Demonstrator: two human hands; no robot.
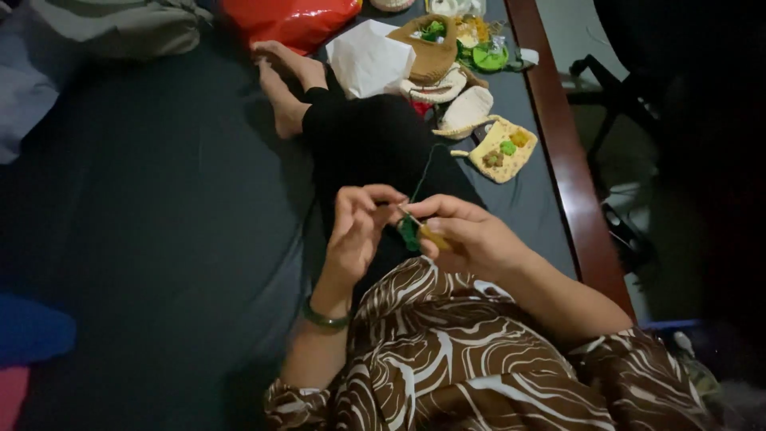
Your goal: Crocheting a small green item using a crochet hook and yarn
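My left hand [357, 231], with a green bangle at the wrist, pinches a small green crochet piece [409, 234] over my lap. My right hand [467, 235] grips a crochet hook with a yellow handle [435, 237], its thin tip pointing up-left into the green piece. A strand of green yarn [423, 172] runs from the piece up across my black-clad legs toward the pile of craft things. Both hands meet above my knees, fingertips almost touching.
I sit on a dark bed sheet [144, 223] with legs stretched out. A yellow crochet pouch with small patches [503, 152], cream crochet pieces [467, 108], a brown crochet basket [431, 48], white paper [367, 60] and a red bag [291, 20] lie ahead. A wooden bed edge [570, 168] runs along the right.
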